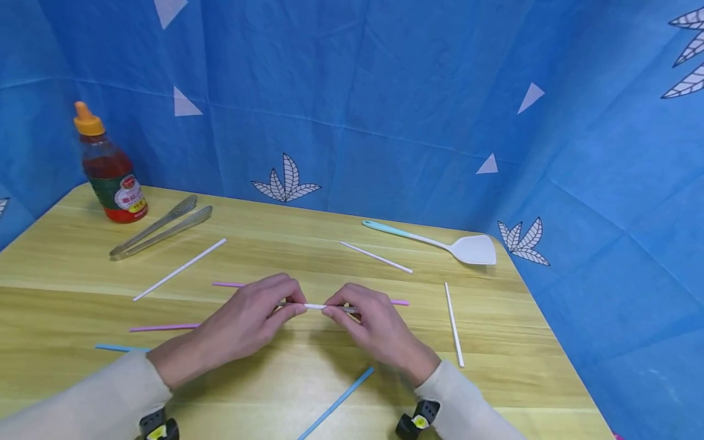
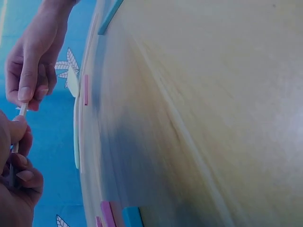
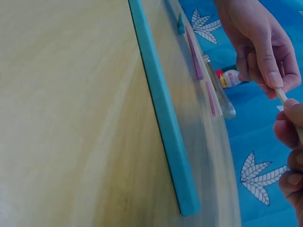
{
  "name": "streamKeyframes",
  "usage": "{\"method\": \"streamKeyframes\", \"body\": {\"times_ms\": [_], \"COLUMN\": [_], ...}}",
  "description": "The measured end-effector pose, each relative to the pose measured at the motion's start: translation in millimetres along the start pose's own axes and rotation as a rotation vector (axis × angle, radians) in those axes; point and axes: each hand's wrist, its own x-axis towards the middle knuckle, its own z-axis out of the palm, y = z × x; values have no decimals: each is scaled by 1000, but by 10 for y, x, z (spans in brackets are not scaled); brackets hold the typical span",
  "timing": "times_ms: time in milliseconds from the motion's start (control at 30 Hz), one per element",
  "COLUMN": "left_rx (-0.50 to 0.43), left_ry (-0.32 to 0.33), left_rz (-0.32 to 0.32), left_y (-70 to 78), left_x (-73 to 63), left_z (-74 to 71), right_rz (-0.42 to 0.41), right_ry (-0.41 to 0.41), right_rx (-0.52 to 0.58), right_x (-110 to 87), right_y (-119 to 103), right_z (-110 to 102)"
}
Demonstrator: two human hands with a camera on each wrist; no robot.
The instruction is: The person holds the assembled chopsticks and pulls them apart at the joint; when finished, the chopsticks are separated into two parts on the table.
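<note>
In the head view, my left hand (image 1: 255,308) and my right hand (image 1: 379,321) face each other above the middle of the table. Between their fingertips runs a thin white stick (image 1: 315,306), roughly level, pinched by thumb and fingers on both sides. Only its short middle part shows plainly; the fingers cover much of the rest. Both wrist views also show the white stick (image 2: 22,109) in the two hands, raised off the tabletop. Pink sticks (image 1: 228,284) poke out behind the hands. Nearest my right forearm lies a blue stick (image 1: 337,403).
More sticks lie scattered: white ones (image 1: 179,269) left and right, a pink one (image 1: 165,327) and a blue one (image 1: 121,348) by my left forearm. At the back stand a sauce bottle (image 1: 115,174), metal tongs (image 1: 165,229) and a white spatula (image 1: 473,250). Blue cloth (image 1: 352,91) hangs behind.
</note>
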Motion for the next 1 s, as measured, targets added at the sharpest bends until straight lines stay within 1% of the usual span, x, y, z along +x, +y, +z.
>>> {"method": "streamKeyframes", "body": {"times_ms": [167, 400, 500, 700, 800, 867, 1000], "left_rx": [-27, -51, -55, -65, -59, -44, 27], "left_ry": [20, 60, 68, 96, 100, 87, 45], "left_rz": [24, 82, 97, 117, 104, 81, 32], "left_y": [-6, 1, -4, -19, -16, -7, 19], "left_x": [-15, -47, -65, -85, -78, -72, -67], "left_z": [5, 21, 43, 74, 63, 49, 31], "right_rz": [-32, -48, -61, -51, -37, -32, -23], "right_ry": [13, 21, 24, 27, 32, 33, 31], "right_rx": [-18, -2, -7, -20, -24, -18, -3], "right_x": [-13, -29, -42, -57, -55, -54, -58], "right_y": [-15, -43, -30, -9, -2, 4, 7], "right_z": [1, -14, -7, -9, -9, -3, 12]}}
